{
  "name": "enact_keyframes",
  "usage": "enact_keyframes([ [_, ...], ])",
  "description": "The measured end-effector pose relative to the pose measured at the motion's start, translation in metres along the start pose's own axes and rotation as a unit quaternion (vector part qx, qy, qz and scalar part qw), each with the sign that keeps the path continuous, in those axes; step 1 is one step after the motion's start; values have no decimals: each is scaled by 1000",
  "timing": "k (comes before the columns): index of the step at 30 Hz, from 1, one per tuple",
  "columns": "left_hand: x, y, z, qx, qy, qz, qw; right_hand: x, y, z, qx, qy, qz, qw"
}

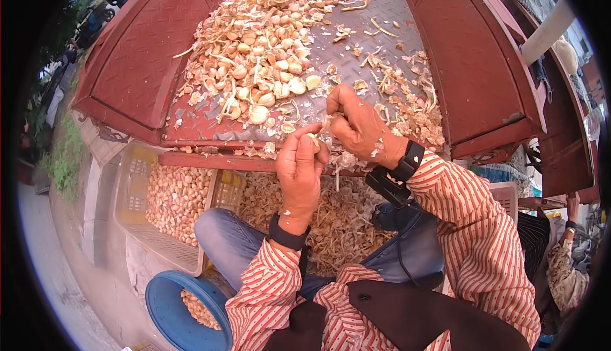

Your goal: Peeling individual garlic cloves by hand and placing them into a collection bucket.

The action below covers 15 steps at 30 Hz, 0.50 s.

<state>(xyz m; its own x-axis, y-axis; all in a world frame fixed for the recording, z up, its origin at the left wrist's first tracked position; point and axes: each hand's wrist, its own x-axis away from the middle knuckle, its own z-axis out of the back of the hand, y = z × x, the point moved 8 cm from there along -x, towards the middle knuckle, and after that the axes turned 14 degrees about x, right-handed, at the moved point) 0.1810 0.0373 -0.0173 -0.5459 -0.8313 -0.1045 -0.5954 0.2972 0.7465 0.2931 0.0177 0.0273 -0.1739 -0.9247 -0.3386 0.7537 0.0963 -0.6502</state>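
Observation:
My left hand [300, 165] pinches a pale garlic clove [314, 142] between thumb and fingers, just over the front edge of a red metal cart bed [200, 129]. Beside it on the right, my right hand [355, 126] has its fingers curled around a thin scrap of garlic skin [327, 123]. A heap of garlic cloves and broken bulbs [258, 60] lies on the bed beyond my left hand. Loose skins and dry stems [410, 98] are scattered beyond my right hand.
A plastic crate [162, 248] of cloves stands at the left, above a blue bucket [162, 303] holding more cloves. Garlic husks [334, 222] are piled between my knees. Red metal side panels [477, 64] flank the bed. Another person's arm [568, 260] shows at the far right.

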Motion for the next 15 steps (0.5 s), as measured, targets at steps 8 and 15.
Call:
enact_keyframes([
  [8,-1,-9,4,168,-11,58,984,9,-12,20,120,17,101,987],
  [15,6,-17,12,169,50,-16,984,20,-40,0,76,52,120,988],
])
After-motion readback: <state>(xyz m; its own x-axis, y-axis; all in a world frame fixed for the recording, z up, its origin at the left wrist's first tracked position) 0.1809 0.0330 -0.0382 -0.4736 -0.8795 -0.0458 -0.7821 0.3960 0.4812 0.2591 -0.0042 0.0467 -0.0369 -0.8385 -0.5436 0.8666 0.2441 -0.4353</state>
